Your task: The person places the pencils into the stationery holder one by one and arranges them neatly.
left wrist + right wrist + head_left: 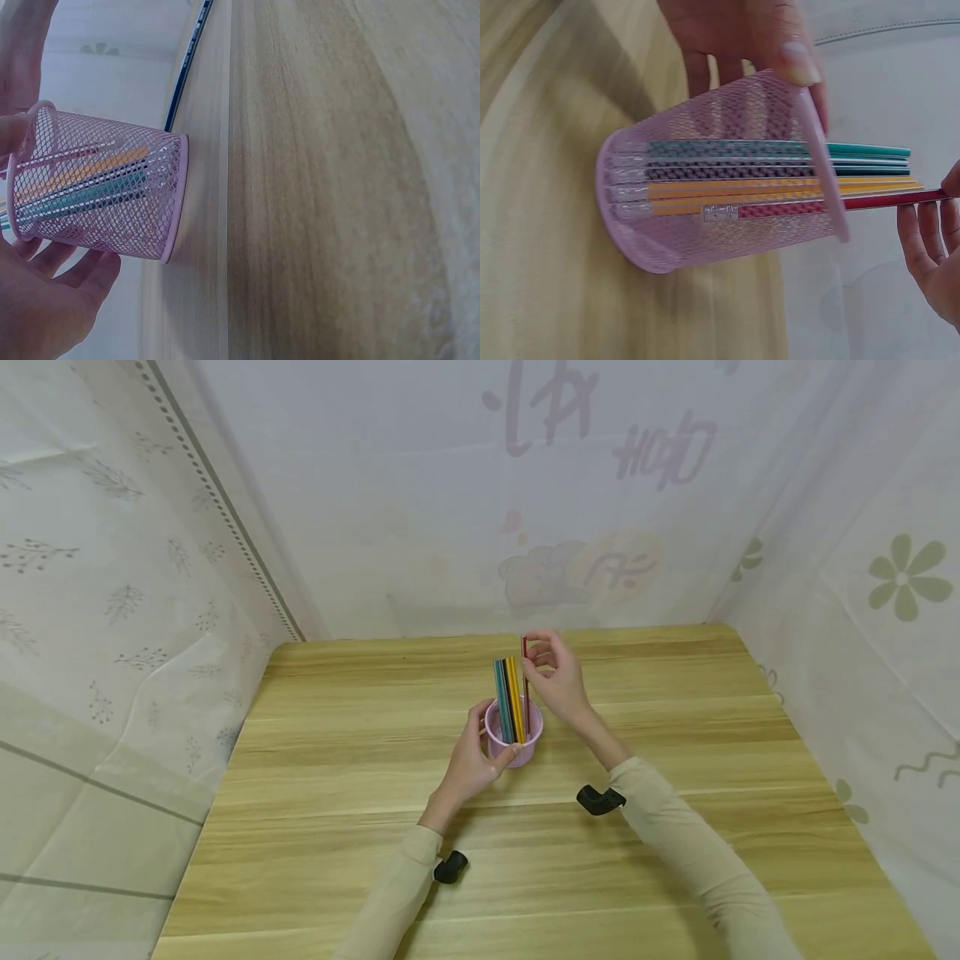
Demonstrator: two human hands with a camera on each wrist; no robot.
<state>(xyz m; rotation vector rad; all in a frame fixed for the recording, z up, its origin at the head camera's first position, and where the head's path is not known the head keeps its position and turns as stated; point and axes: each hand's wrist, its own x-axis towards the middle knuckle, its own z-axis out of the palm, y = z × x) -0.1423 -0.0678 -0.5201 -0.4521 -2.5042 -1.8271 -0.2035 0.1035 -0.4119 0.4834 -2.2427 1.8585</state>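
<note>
The right hand (pixel 558 682) pinched the red pencil (pixel 877 200), which was probably light, stiff, slightly slippery and best held near its upper end, its lower end inside the pink mesh cup (pixel 765 234) that the left hand (pixel 472 764) gripped on the tabletop (pixel 352 727).

Pink cup (pixel 157 217): I am seeing metal-looking mesh, its openwork appearing rough, while its solid rim (pixel 823 169) is running smooth with a faint sheen.
Red pencil (pixel 885 200): its smooth, painted barrel is gleaming slightly; its crimped ferrule (pixel 721 213) is showing silvery metal.
Green pencils (pixel 870 149) and yellow pencils (pixel 877 182): smooth coats are reflecting light in thin, glossy streaks.
Tabletop (pixel 337 877): wood, or a wood-grain finish, is lying smooth, giving off a soft satin glow.
Wall covering (pixel 420 527): thin printed sheeting, cloth-like, is hanging matt and creased.
Sleeves (pixel 705 868): matt cloth is wrinkling softly.
Wrist fittings (pixel 600 800): black plastic is looking dull.
</note>
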